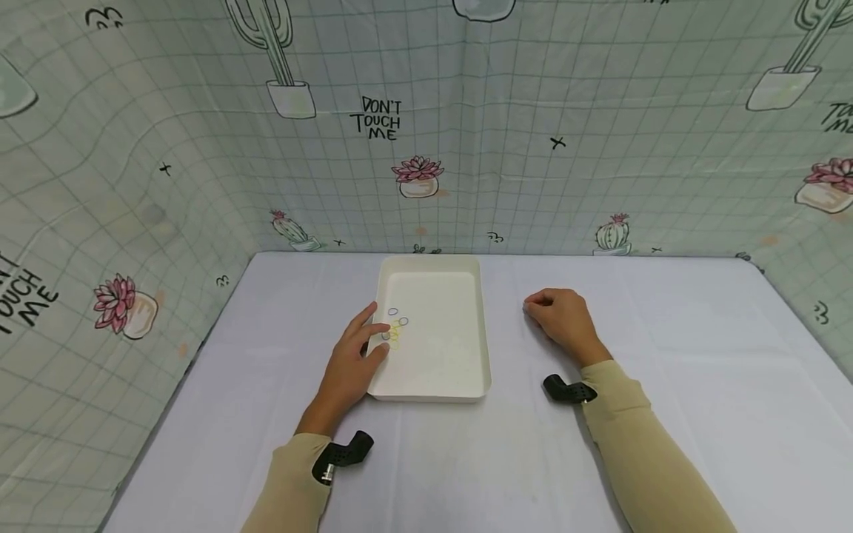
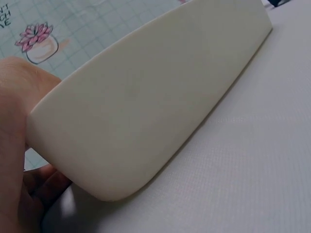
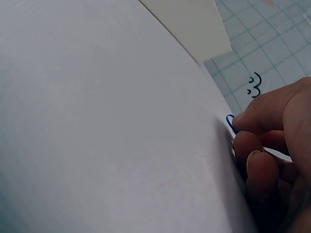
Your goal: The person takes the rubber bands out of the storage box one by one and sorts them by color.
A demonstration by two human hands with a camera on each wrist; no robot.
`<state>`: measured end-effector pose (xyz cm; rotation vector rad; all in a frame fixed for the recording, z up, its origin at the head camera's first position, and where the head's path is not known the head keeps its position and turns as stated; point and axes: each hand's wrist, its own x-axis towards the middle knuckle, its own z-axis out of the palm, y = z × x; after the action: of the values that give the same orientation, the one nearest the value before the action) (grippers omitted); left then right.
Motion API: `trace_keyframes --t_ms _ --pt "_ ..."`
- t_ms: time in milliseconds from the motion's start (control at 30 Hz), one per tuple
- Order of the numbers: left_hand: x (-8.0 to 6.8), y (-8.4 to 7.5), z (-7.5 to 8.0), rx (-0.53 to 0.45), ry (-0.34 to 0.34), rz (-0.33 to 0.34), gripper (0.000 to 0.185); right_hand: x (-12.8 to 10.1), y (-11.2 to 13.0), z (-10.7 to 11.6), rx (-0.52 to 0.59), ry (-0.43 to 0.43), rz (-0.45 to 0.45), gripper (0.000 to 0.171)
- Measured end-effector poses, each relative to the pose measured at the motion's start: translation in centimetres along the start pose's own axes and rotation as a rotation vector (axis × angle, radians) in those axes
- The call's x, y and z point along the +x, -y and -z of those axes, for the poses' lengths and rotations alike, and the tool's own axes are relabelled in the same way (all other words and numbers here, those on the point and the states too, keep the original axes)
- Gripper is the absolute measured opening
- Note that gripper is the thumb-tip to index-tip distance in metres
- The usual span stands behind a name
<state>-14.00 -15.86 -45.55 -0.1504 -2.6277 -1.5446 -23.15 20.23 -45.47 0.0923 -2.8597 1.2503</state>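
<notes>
A shallow white tray (image 1: 440, 333) lies on the table, left of centre. My left hand (image 1: 348, 363) grips its left side, with the thumb and index finger over the rim and other fingers outside the wall. Several small thin rubber bands (image 1: 395, 333), yellow and blue, lie inside the tray close to those fingertips. Right of the tray, just over the table, my right hand (image 1: 563, 320) pinches a small blue rubber band (image 3: 230, 120) between thumb and index finger. Part of that band is hidden by the fingertips.
A white cloth covers the table (image 1: 700, 333). Behind and at the sides hangs a grid-patterned curtain (image 1: 506, 185) printed with potted plants. Black wrist devices (image 1: 568, 389) are worn at both sleeves, low over the cloth.
</notes>
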Motion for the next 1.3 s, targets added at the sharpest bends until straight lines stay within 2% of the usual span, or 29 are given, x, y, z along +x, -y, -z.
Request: trace_keyframes --t_ms 400,600,767,1000,1100,1300 --pt "0.2 0.0 0.3 0.001 -0.005 0.004 0.032 0.4 0.8 -0.2 -0.076 -0.035 0.004 0.021" --pt "0.4 0.1 0.5 0.004 -0.005 -0.009 0.032 0.3 1.1 -0.1 -0.059 -0.038 -0.006 0.022" --pt "0.5 0.0 0.4 -0.001 -0.01 -0.015 0.032 0.3 0.8 0.2 0.012 -0.018 -0.039 0.023" --pt "0.2 -0.2 0.1 0.002 -0.003 -0.011 0.032 -0.4 -0.1 0.5 0.214 -0.001 -0.121 0.028" --pt "-0.1 -0.1 0.1 -0.003 -0.002 -0.009 0.032 -0.7 -0.1 0.5 0.273 0.003 -0.125 0.03" --pt "-0.1 -0.2 0.2 0.007 0.001 -0.003 0.031 -0.9 0.1 0.6 0.323 0.005 -0.119 0.031"
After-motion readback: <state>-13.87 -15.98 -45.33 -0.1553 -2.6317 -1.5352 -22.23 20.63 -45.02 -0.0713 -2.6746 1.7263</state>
